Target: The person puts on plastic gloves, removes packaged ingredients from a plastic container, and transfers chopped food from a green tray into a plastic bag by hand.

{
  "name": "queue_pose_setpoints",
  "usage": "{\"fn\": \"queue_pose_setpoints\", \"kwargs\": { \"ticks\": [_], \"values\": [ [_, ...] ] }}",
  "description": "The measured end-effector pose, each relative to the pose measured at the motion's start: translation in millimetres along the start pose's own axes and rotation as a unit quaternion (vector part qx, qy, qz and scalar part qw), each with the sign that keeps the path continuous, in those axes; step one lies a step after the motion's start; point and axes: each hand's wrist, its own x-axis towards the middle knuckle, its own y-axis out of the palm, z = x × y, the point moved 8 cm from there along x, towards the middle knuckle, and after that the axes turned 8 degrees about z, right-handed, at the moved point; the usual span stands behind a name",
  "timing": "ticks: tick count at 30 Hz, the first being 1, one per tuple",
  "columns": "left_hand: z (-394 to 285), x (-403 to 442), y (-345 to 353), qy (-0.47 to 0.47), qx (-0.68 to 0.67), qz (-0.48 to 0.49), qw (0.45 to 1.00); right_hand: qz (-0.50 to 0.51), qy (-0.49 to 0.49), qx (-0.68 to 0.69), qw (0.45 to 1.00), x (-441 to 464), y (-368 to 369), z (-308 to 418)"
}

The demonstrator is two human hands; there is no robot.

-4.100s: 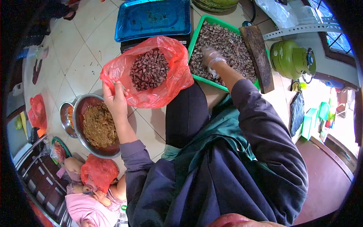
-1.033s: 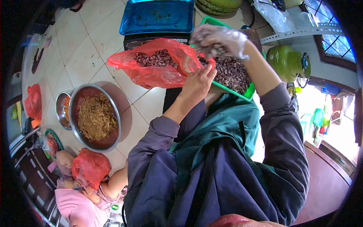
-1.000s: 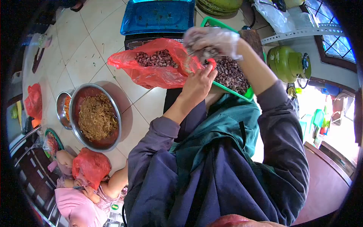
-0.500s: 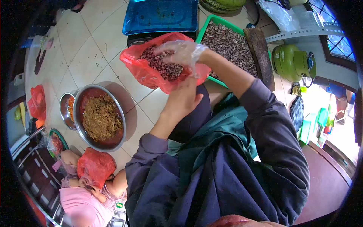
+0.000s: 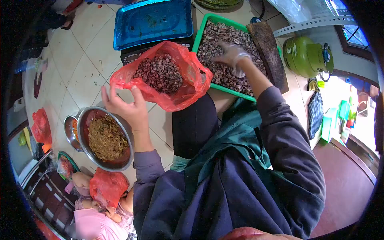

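Note:
My left hand (image 5: 127, 108) is at the lower left edge of an open red plastic bag (image 5: 192, 86), its fingers apart. Dark, chopped pieces (image 5: 160, 74) lie inside the bag. A clear plastic glove covers my right hand (image 5: 232, 56), which is over the green tray (image 5: 205, 30), fingers spread and nothing visibly held. Similar sliced pieces (image 5: 224, 36) fill that tray. Behind the bag stands a scale (image 5: 128, 56) with a blue tray (image 5: 154, 24) on top.
A wooden board (image 5: 270, 56) rests across the green tray's right side, near a green gas cylinder (image 5: 304, 56). At left are a large metal bowl (image 5: 130, 160) of brown shredded food and a smaller bowl (image 5: 69, 134). A person in pink (image 5: 92, 222) sits at lower left.
My right hand has moved from over the bag to the green tray. My left hand has gone from the bag's near side to its left edge, and the bag's mouth faces up.

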Motion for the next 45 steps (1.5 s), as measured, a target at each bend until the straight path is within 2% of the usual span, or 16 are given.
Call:
{"fn": "queue_pose_setpoints", "kwargs": {
  "ticks": [5,10,13,17,18,20,23,26,29,32,34,35,37,39,41,45],
  "values": [
    [46.9,-12.7,35.0,-0.242,-0.195,0.076,0.947,0.098,0.041,-0.173,0.979,-17.3,38.4,36.0],
    [59.7,-13.1,39.5,-0.266,-0.248,0.076,0.928,0.004,0.045,-0.175,0.983,-12.1,56.8,31.2],
    [68.1,-12.3,36.0,-0.276,-0.301,0.044,0.912,0.034,0.02,-0.195,0.98,-9.7,51.6,34.0],
    [84.4,-8.4,30.7,-0.257,-0.321,0.088,0.907,0.061,0.024,-0.025,0.998,-0.9,31.1,17.3],
    [88.5,-11.6,31.8,-0.276,-0.374,0.092,0.88,0.052,0.038,0.124,0.99,4.7,37.7,-6.5],
    [91.3,-17.8,32.0,-0.311,-0.476,0.101,0.816,0.085,-0.088,0.077,0.99,-4.1,27.5,-14.4],
    [96.8,-20.4,30.0,-0.308,-0.568,0.12,0.754,0.092,-0.156,-0.209,0.961,-11.1,9.2,-14.7],
    [81.2,-11.5,23.0,-0.274,-0.591,0.124,0.749,0.113,-0.099,-0.231,0.961,-36.1,-24.5,-12.5],
    [66.1,-4.6,21.1,-0.259,-0.581,0.139,0.759,0.063,-0.189,-0.316,0.928,-54.5,-54.6,12.3],
    [66.3,-6.7,23.2,-0.264,-0.555,0.142,0.775,0.033,-0.18,0.124,0.975,-91.5,-96.5,61.1],
    [62.5,-7.3,21.8,-0.269,-0.53,0.141,0.792,0.115,-0.138,0.347,0.921,-120.8,-102.9,117.2],
    [62.0,-6.9,21.9,-0.271,-0.514,0.14,0.802,0.174,-0.139,0.375,0.9,-127.2,-97.7,145.3],
    [62.1,-6.0,21.0,-0.268,-0.501,0.134,0.812,0.148,-0.273,0.204,0.928,-117.5,-90.3,192.2],
    [62.8,-5.1,20.1,-0.258,-0.508,0.122,0.813,0.138,-0.23,0.076,0.96,-110.9,-72.6,230.2],
    [61.7,-7.1,15.2,-0.287,-0.477,0.139,0.819,0.069,-0.275,0.08,0.956,-78.1,-25.2,253.4],
    [65.3,-10.2,17.5,-0.283,-0.486,0.147,0.814,0.096,-0.298,0.008,0.95,-68.1,12.0,278.8]
  ]
}}
